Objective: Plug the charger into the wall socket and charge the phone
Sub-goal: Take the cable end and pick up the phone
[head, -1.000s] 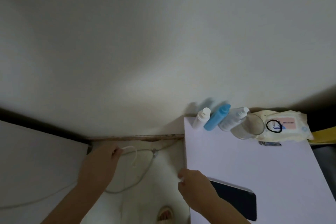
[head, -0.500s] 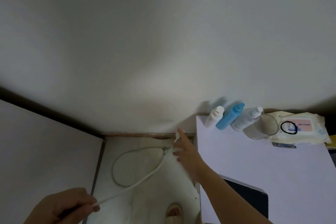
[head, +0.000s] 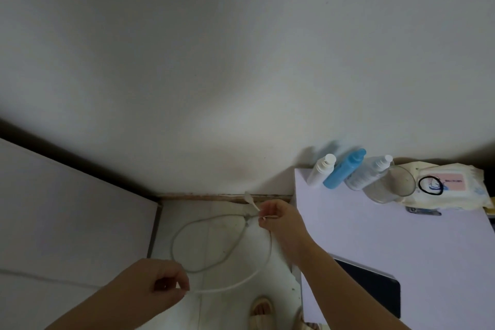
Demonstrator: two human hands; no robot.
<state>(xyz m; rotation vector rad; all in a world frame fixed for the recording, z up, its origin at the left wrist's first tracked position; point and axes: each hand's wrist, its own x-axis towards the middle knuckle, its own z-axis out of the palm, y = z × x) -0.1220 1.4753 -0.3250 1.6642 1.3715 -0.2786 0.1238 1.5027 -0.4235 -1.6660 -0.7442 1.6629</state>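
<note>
Right hand: fingers pinching white cable just behind its connector tip, now drawn back from far baseboard. Left hand: clenched on cable's near run, raised since before (slack looping). Phone: near right, on table, unconnected. Socket unseen.

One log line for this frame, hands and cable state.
left hand: pinching cable | right hand: pinching connector end | phone: on table, unplugged

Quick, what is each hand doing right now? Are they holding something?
Left hand: closed, pinching the white cable.
Right hand: closed, pinching the same cable near its free end.
</note>
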